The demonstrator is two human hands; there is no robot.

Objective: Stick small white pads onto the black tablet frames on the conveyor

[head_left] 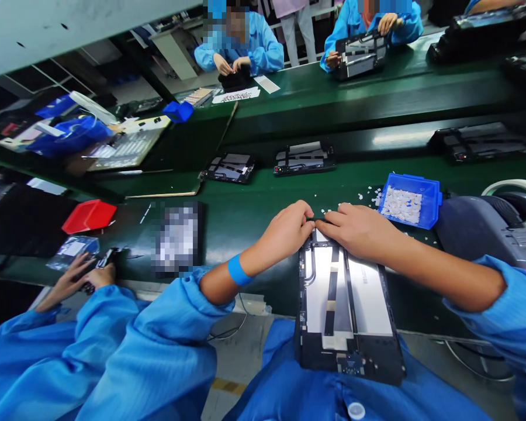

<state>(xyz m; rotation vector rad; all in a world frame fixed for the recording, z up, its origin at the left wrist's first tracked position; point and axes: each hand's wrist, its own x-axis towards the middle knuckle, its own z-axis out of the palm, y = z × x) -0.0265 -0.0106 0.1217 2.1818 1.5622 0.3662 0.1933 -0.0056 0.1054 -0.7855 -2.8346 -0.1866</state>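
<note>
An opened tablet-like device point(368, 292) with silver plates and black ribbon cables lies at the near table edge, its lower end over my lap. My left hand point(287, 228), with a blue band at the wrist, has its fingers bent at the device's far edge. Beside it my right hand point(355, 231) rests on the same edge, its fingertips pressed together close to the left thumb. Whatever small thing the fingertips may hold is hidden. White scraps are scattered just beyond the hands, near a blue tray point(433, 202) of small white pieces.
To the right stands a grey tape dispenser point(473, 228) with a tape roll point(519, 190). More devices point(304, 158) lie farther back. At left are a dark device point(177, 240), a red tray point(89, 216) and a co-worker's hands point(76, 278). Two people work across the table.
</note>
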